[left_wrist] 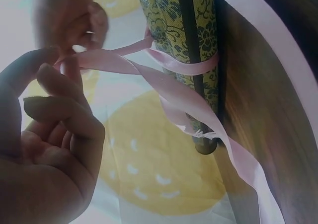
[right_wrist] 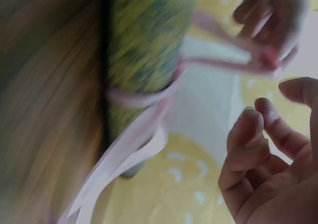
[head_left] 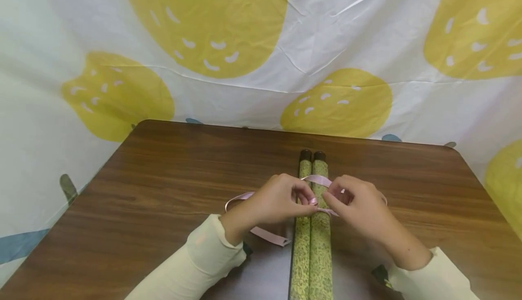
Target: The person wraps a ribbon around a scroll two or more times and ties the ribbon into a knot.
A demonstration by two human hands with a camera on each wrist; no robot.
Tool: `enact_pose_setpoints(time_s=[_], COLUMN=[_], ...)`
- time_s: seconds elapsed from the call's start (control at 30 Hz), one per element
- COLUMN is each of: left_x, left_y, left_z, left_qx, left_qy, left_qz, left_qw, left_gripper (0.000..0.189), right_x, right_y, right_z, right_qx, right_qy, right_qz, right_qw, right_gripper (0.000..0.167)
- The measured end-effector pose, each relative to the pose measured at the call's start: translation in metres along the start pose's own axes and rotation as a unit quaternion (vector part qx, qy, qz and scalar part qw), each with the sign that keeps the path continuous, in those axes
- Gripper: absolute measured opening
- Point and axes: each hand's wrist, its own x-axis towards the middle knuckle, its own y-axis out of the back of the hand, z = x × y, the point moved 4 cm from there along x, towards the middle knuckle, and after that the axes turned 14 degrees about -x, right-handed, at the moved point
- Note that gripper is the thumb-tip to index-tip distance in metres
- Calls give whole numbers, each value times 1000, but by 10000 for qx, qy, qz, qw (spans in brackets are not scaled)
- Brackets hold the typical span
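Note:
A scroll (head_left: 320, 241), two side-by-side rolls in yellow-green patterned brocade with dark end caps, lies lengthwise on the table. Pink ribbon (left_wrist: 186, 97) goes round it, and one loose tail (head_left: 269, 235) trails to its left. Above the rolls, my left hand (head_left: 281, 200) pinches a piece of the ribbon between thumb and fingertips. Close by on the right is my right hand (head_left: 363, 205), its fingers bent and its thumb apart. In the right wrist view, the right hand (right_wrist: 273, 154) has a gap between thumb and fingertips, with no ribbon there.
The brown wood-grain table (head_left: 195, 164) extends around the scroll. Behind it hangs a white cloth (head_left: 228, 96) printed with big yellow lemons. Pale sleeves (head_left: 204, 250) cover both forearms, and small dark objects (head_left: 381, 275) show beside the cuffs.

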Motion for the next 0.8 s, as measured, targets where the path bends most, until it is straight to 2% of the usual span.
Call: enact_pose_setpoints(time_s=[0.17, 0.57, 0.7, 0.8], left_x=[1, 3, 3, 3], left_y=[-1, 0, 5, 15], left_z=[0, -1, -1, -3], left_qx=[155, 315, 400, 545], left_qy=[-84, -49, 0, 94], left_qz=[12, 73, 1, 138], left_qw=[9998, 9995, 9992, 9984], left_gripper=[5, 8, 10, 14], right_x=[-4, -3, -2, -1], right_y=[-4, -8, -7, -6], right_z=[-18, -21, -20, -18], right_qx=[438, 294, 311, 317], right_qy=[399, 955, 989, 974], right_qz=[15, 455, 473, 491], right_qw=[9982, 9940, 9935, 9935], right_gripper=[13, 18, 21, 22])
